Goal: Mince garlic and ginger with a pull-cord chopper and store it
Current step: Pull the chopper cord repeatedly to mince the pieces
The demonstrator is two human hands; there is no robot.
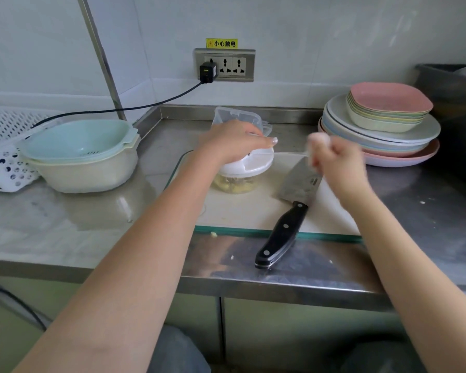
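Note:
A pull-cord chopper (242,172) stands on the cutting board (242,211), with a white lid and a clear bowl of pale yellow garlic and ginger pieces. My left hand (233,142) presses flat on the lid. My right hand (334,157), blurred, grips the white pull handle to the chopper's right, and the thin cord (288,153) runs taut from lid to fist. A clear plastic storage container (238,118) sits behind the chopper, partly hidden by my left hand.
A cleaver (288,211) lies on the board's right side, its black handle over the front edge. Stacked colander bowls (81,154) and a white basket (0,152) stand left. Stacked plates (380,127) sit right. A cable (118,109) runs from the wall socket.

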